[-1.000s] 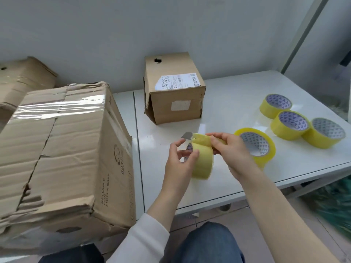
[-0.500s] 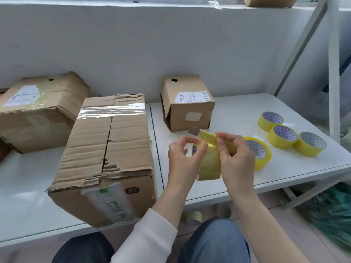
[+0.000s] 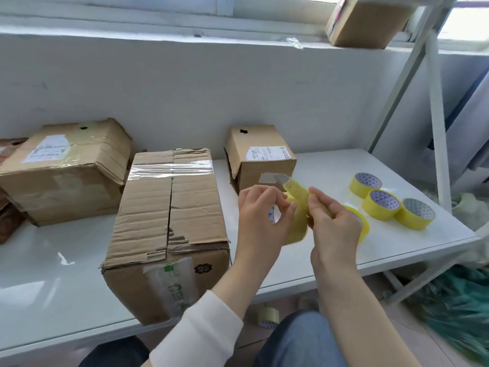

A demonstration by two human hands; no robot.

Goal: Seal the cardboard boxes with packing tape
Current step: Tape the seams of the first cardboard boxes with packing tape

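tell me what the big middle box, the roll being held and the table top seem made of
Large brown box: cardboard, matt, by its creases and torn edges. Yellow tape roll: likely thin plastic film, slightly translucent, on a printed core. White table top: smooth and glossy, reflecting light; laminate or painted metal, cannot tell.

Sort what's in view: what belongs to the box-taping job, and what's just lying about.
In the job: tape roll, held by left hand and right hand; large box; small labelled box; left box.

Lying about: three spare rolls; roll behind the right hand; floor roll; ledge box.
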